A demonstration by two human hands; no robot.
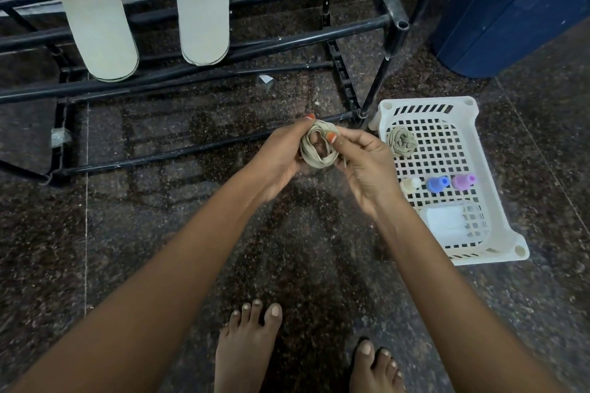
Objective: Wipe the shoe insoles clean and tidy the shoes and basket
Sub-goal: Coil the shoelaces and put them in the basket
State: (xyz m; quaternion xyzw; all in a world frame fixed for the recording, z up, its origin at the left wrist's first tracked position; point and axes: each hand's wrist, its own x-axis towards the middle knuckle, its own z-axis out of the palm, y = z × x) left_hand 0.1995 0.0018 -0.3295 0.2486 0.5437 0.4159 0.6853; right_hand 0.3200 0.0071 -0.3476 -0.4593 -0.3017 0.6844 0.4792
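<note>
I'm reaching forward, palms turned inward, hands meeting at centre. My left hand (277,166) holds a coiled lace (319,151) looped round its fingers, thumb on top. My right hand (364,169) pinches the coil's right edge with its thumb.

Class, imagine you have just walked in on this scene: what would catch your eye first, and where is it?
The left hand and right hand at centre hold a coiled beige lace between them. At upper left, two pale insoles rest on the black rack. At right, a white basket on the floor holds a second coiled lace and three small bottles.
</note>
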